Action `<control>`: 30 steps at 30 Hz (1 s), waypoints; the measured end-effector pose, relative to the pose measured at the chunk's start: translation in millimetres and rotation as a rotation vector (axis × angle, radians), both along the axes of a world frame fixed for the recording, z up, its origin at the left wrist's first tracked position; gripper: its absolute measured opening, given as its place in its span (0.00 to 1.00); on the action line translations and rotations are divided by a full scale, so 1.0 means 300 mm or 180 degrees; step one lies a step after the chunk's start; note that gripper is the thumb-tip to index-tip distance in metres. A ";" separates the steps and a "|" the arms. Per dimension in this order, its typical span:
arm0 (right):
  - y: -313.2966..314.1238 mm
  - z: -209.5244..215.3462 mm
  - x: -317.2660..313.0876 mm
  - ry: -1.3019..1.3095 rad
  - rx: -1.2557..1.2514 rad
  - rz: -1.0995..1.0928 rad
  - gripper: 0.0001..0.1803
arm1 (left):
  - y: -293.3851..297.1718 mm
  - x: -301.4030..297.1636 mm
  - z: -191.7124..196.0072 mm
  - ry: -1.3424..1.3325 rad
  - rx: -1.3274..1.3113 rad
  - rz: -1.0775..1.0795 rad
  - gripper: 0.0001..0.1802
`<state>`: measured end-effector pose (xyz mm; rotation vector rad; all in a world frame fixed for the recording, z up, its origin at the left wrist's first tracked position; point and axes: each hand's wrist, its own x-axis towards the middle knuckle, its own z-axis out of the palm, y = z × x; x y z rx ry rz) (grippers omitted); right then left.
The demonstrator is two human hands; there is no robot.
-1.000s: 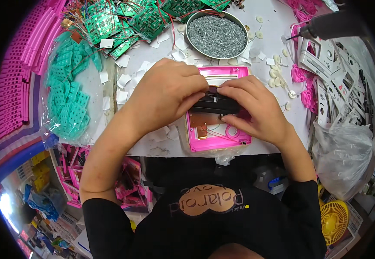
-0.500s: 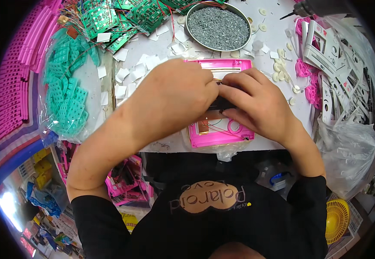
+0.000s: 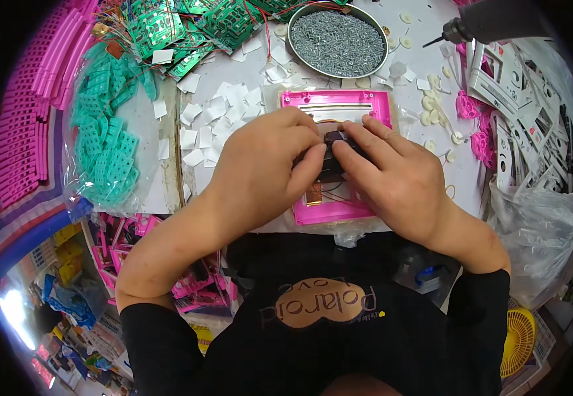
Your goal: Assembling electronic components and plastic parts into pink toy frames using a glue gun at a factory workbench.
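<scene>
A pink plastic casing (image 3: 334,213) lies on the table in front of me, with thin wires and a copper-coloured piece (image 3: 314,194) inside it. Over its middle sits a black plastic part (image 3: 331,173), partly covered by my fingers. My left hand (image 3: 263,162) is closed, thumb and curled fingers gripping the left side of that part. From the right, my right hand (image 3: 402,175) bends its fingers over the same part and holds it. The fingertips of both hands nearly meet, and what lies beneath them is hidden.
A round metal tray of screws (image 3: 386,58) stands behind the casing. Green circuit boards (image 3: 158,33), white paper squares (image 3: 233,96) and bagged turquoise pieces (image 3: 105,148) lie leftward. White panels (image 3: 524,99) pile up right, below a hanging electric screwdriver (image 3: 461,30).
My left hand has drawn down and slightly left, and its thumb has come into view. My right hand has flattened over the black part, now more exposed.
</scene>
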<state>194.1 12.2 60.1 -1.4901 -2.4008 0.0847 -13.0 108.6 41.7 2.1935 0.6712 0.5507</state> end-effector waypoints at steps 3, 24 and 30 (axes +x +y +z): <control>0.003 0.017 0.002 -0.0023 -0.0138 -0.0001 0.25 | 0.037 0.019 0.009 0.0277 -0.0141 -0.0053 0.05; 0.053 0.033 0.003 0.0491 -0.0707 0.0043 0.25 | 0.129 0.067 -0.005 0.0581 0.0368 -0.0676 0.09; 0.038 0.129 0.286 0.1571 0.0055 -0.0365 0.23 | 0.346 0.208 -0.008 0.0027 0.1419 -0.0173 0.09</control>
